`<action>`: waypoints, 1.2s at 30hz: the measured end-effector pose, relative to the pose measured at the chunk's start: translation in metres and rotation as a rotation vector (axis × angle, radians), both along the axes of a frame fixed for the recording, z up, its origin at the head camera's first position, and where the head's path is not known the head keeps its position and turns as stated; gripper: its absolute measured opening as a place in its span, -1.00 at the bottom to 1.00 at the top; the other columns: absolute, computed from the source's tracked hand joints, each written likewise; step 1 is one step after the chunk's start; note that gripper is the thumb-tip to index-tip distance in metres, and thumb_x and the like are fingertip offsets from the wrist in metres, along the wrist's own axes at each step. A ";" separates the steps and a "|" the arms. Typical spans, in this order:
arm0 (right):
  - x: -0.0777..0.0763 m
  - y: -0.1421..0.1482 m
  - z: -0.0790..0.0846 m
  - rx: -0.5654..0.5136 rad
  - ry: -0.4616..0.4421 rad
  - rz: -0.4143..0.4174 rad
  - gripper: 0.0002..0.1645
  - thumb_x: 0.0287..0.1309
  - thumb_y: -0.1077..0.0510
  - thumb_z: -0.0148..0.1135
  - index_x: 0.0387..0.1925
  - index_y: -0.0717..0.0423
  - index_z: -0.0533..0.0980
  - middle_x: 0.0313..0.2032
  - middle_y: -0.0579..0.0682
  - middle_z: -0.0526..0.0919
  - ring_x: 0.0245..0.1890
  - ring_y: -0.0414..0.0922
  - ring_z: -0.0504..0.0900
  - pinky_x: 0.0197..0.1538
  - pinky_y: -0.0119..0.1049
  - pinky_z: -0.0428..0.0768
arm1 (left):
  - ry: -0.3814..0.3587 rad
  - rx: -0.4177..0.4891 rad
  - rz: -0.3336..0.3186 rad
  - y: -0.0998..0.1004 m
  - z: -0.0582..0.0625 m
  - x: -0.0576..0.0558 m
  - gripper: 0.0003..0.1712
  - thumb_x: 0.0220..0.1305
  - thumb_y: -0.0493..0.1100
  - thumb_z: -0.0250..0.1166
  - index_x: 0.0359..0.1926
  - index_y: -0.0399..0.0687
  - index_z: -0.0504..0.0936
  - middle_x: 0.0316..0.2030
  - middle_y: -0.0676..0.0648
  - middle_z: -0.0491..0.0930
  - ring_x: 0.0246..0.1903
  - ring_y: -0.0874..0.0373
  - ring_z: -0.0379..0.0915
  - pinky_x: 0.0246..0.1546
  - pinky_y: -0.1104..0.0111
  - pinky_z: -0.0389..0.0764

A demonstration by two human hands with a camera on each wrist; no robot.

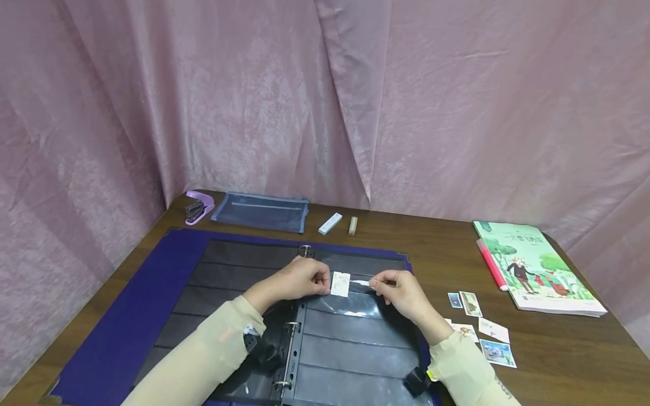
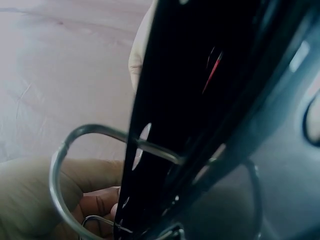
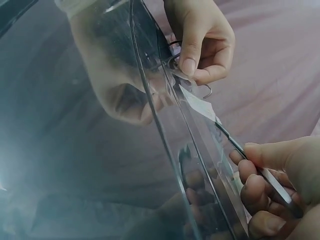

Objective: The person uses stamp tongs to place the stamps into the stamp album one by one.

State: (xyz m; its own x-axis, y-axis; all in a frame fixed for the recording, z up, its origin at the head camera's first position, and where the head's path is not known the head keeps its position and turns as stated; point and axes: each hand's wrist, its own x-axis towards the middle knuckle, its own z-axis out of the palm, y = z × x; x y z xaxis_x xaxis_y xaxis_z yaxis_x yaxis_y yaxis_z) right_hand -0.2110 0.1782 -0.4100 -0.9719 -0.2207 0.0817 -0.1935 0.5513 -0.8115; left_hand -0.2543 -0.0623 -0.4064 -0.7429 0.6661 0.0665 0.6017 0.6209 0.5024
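Note:
A stamp album [image 1: 122, 299] with a blue cover lies spread on the table, its dark pages held by metal rings. My right hand [image 1: 403, 293] holds a pair of tweezers [image 3: 272, 184] between thumb and fingers. Their tips meet the right edge of a small pale stamp [image 1: 340, 283], which lies at a top pocket of the right page [image 1: 360, 349]. At the stamp's left side, my left hand [image 1: 303, 278] pinches the clear pocket edge near the rings with thumb and forefinger. The left wrist view is mostly blocked by the dark page and a metal ring [image 2: 57, 170].
Several stamps [image 1: 496, 352] lie right of the album, near a green picture book [image 1: 538, 265] and a red pen [image 1: 491, 264]. Along the back are a purple stapler [image 1: 200, 207], a blue mesh pouch [image 1: 261, 211], a white box [image 1: 330, 224] and a small beige block [image 1: 352, 226].

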 end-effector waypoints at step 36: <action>0.000 0.000 0.022 0.094 -0.059 0.145 -0.82 0.07 0.24 0.16 -0.38 0.31 0.59 -0.44 0.24 0.62 -0.66 -0.23 0.39 -0.56 -0.41 0.42 | 0.006 0.014 -0.005 -0.001 -0.003 0.000 -0.85 0.02 -0.11 0.31 -0.60 0.16 0.52 -0.66 0.24 0.45 -0.58 0.40 0.31 -0.30 0.42 0.26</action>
State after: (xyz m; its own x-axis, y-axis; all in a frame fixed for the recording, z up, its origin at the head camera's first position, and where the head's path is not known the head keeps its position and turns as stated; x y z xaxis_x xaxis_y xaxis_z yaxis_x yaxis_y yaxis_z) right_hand -0.2106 0.1777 -0.3876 -0.9318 -0.3629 -0.0020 -0.2301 0.5951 -0.7700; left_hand -0.2542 -0.0631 -0.4093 -0.7389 0.6690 0.0805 0.6081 0.6105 0.5075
